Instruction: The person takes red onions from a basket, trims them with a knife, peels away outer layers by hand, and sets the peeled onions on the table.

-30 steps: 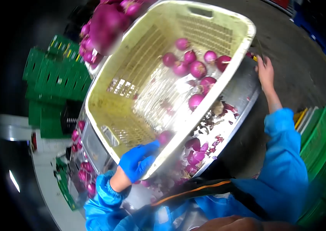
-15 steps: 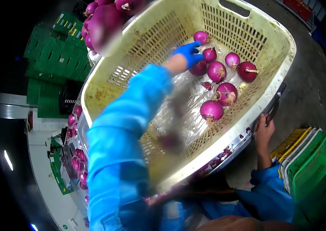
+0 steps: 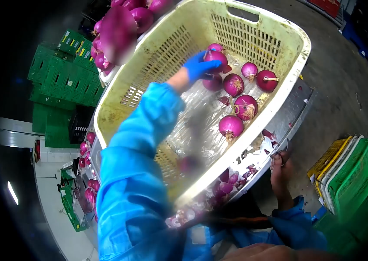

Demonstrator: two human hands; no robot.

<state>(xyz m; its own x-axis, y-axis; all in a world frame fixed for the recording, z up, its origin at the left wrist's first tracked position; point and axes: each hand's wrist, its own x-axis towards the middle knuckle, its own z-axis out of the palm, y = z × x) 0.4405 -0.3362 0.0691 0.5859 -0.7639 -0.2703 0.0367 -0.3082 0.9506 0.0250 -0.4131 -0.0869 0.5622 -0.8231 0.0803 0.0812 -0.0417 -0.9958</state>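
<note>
Where the pale yellow basket (image 3: 149, 56) stands tilted in view, one left hand (image 3: 201, 67), blue-gloved, its fingers closed on one purple onion (image 3: 217, 60) near the far end; other onions (image 3: 233, 85), loose, with clear film (image 3: 197, 126) on the basket floor. One right hand (image 3: 279, 167), bare, outside the basket by the metal desk (image 3: 294, 108), curled about a small dark object, kind unclear; onion skins (image 3: 231, 182) on the desk, green crates (image 3: 58, 78) stacked at left, nested baskets (image 3: 344, 169) at right.
</note>
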